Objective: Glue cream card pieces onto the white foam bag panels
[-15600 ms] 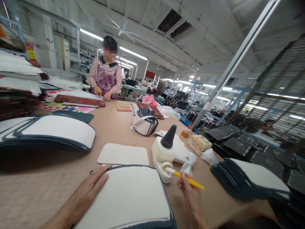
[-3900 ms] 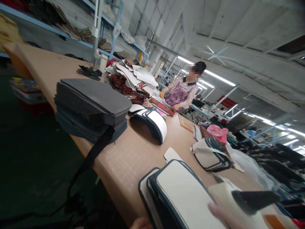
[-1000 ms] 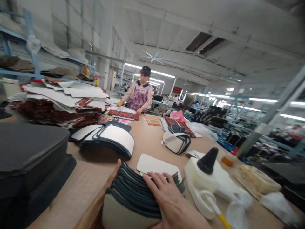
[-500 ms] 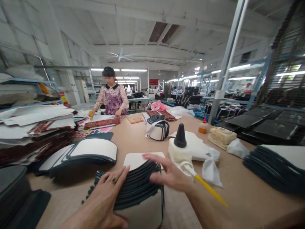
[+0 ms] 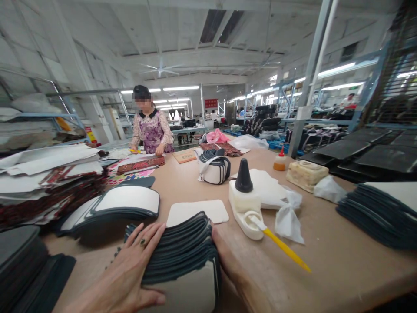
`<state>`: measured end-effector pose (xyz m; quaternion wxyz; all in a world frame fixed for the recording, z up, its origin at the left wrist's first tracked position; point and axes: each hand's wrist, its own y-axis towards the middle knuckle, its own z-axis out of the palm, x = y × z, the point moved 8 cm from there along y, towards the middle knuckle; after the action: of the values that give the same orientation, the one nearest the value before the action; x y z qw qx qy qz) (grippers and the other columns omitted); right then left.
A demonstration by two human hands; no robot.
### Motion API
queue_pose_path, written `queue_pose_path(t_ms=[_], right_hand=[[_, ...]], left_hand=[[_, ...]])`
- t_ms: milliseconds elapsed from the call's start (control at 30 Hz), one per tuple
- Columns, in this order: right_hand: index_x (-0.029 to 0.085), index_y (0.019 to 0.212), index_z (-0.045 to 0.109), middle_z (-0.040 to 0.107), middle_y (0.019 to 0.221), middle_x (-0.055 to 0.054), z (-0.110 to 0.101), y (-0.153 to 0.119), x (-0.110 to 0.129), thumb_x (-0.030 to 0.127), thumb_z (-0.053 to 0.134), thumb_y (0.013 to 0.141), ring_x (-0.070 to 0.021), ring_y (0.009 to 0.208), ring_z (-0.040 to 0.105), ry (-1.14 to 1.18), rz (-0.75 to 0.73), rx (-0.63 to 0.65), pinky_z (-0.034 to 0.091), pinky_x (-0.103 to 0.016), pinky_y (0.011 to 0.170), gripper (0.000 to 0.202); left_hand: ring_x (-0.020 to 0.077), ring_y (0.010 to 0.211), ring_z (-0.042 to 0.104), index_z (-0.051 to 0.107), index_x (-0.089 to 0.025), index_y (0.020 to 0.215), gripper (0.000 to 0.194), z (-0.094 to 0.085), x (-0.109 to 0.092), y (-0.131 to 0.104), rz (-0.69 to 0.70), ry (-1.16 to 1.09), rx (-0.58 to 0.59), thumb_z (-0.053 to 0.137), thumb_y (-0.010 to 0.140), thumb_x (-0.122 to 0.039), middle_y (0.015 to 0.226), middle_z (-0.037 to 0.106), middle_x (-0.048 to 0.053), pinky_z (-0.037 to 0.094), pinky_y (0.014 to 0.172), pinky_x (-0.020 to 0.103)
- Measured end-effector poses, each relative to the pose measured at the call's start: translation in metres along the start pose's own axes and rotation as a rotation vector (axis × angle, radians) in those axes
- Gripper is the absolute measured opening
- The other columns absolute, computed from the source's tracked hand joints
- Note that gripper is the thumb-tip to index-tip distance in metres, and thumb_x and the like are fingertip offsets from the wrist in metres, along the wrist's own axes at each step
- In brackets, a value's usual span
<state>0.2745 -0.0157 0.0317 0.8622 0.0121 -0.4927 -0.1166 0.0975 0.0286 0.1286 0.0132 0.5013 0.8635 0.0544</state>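
Observation:
A stack of curved dark panels (image 5: pixel 182 248) with pale faces stands in front of me, its layered edges fanned upward. My left hand (image 5: pixel 130 256), wearing a ring, lies along its left side with fingers stretched out and the thumb over the pale front face. Against the stack's right side rests my right hand (image 5: pixel 233 261), stretched out flat, with part of its fingers hidden behind the panels. Just beyond the stack lies a flat pale panel (image 5: pixel 198 211). Right of it, a cream plastic container (image 5: pixel 241 213) carries a black cone (image 5: pixel 244 176) and a yellow-handled brush (image 5: pixel 286 250).
More panel stacks lie at left (image 5: pixel 127 204), far left (image 5: pixel 19 256) and right (image 5: pixel 374 217). A bound panel bundle (image 5: pixel 213 169), an orange-filled bottle (image 5: pixel 279 161) and a yellowish block (image 5: pixel 306 176) stand farther back. A co-worker (image 5: pixel 151 126) works across the table (image 5: pixel 325 278).
My right hand has come down from above the stack to its right side. The left hand stays on the stack, which sits slightly farther left in view.

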Motion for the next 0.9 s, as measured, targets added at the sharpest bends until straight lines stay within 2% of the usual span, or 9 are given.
queue_pose_path(t_ms=[133,200,300,367,467,533,633,733,900], right_hand=[[0.022,0.125,0.051,0.05,0.131,-0.006,0.003,-0.005,-0.011,0.069,0.026,0.082,-0.0222,0.127,0.036,0.059,0.023,0.097,0.018,-0.041,0.109,0.068],[0.022,0.126,0.05,0.047,0.134,-0.006,-0.005,-0.008,-0.01,0.071,0.039,0.076,-0.0227,0.129,0.033,0.023,0.011,0.105,0.018,-0.04,0.109,0.07],[0.024,0.134,0.039,0.038,0.141,-0.007,-0.005,-0.014,0.002,0.058,0.069,0.063,-0.0236,0.132,0.027,-0.081,-0.043,0.15,0.018,-0.038,0.109,0.085],[0.024,0.139,0.03,0.034,0.143,-0.008,0.001,-0.018,0.008,0.052,0.074,0.061,-0.0244,0.131,0.028,-0.135,-0.049,0.174,0.019,-0.04,0.108,0.094],[0.024,0.142,0.022,0.034,0.143,-0.008,0.003,-0.017,0.008,0.053,0.069,0.066,-0.0233,0.13,0.032,-0.143,-0.058,0.153,0.021,-0.04,0.107,0.093],[0.023,0.143,0.019,0.029,0.145,-0.008,-0.001,-0.016,0.004,0.056,0.065,0.069,-0.0216,0.132,0.027,-0.181,-0.072,0.142,0.019,-0.039,0.108,0.093],[0.022,0.144,0.009,0.016,0.15,-0.008,-0.007,-0.019,-0.003,0.057,0.067,0.066,-0.0195,0.136,0.014,-0.301,-0.085,0.119,0.011,-0.037,0.11,0.104],[0.024,0.144,0.001,0.014,0.15,-0.007,-0.008,-0.025,-0.004,0.047,0.075,0.061,-0.0192,0.136,0.014,-0.392,-0.102,0.03,0.009,-0.038,0.11,0.114],[0.024,0.144,0.01,0.021,0.149,-0.005,-0.002,-0.029,0.0,0.037,0.075,0.065,-0.0184,0.135,0.019,-0.368,-0.143,-0.028,0.012,-0.037,0.111,0.103]], left_hand=[[0.037,0.126,0.034,0.01,-0.022,0.144,0.113,-0.001,0.002,-0.003,0.001,-0.005,-0.032,0.074,0.055,-0.05,0.137,0.041,0.014,0.024,0.106,0.053],[0.0365,0.125,0.035,0.012,-0.022,0.143,0.106,-0.001,0.004,-0.003,-0.013,-0.015,-0.048,0.071,0.06,-0.051,0.135,0.042,0.013,0.026,0.105,0.052],[0.0354,0.124,0.035,0.014,-0.023,0.143,0.101,-0.001,0.003,-0.003,-0.011,-0.03,-0.068,0.069,0.064,-0.051,0.135,0.041,0.012,0.027,0.104,0.05],[0.0344,0.121,0.037,0.016,-0.023,0.143,0.1,-0.002,0.002,-0.003,-0.013,-0.042,-0.088,0.07,0.063,-0.051,0.133,0.043,0.01,0.027,0.104,0.049],[0.0329,0.116,0.04,0.018,-0.023,0.142,0.101,-0.003,0.001,-0.001,-0.02,-0.062,-0.114,0.071,0.06,-0.05,0.127,0.046,0.01,0.03,0.101,0.047],[0.0325,0.115,0.04,0.019,-0.022,0.142,0.103,-0.004,0.0,0.0,-0.022,-0.068,-0.123,0.072,0.059,-0.05,0.127,0.047,0.01,0.03,0.1,0.046],[0.0323,0.115,0.04,0.023,-0.02,0.141,0.104,-0.004,0.001,0.001,-0.022,-0.062,-0.135,0.073,0.056,-0.051,0.126,0.047,0.01,0.03,0.101,0.044],[0.0326,0.116,0.039,0.026,-0.018,0.139,0.101,-0.002,0.003,0.001,-0.024,-0.05,-0.134,0.073,0.056,-0.052,0.125,0.048,0.011,0.028,0.102,0.044],[0.0335,0.118,0.037,0.034,-0.016,0.134,0.091,0.003,0.005,0.003,-0.02,-0.042,-0.099,0.068,0.06,-0.055,0.126,0.047,0.013,0.024,0.104,0.046]])
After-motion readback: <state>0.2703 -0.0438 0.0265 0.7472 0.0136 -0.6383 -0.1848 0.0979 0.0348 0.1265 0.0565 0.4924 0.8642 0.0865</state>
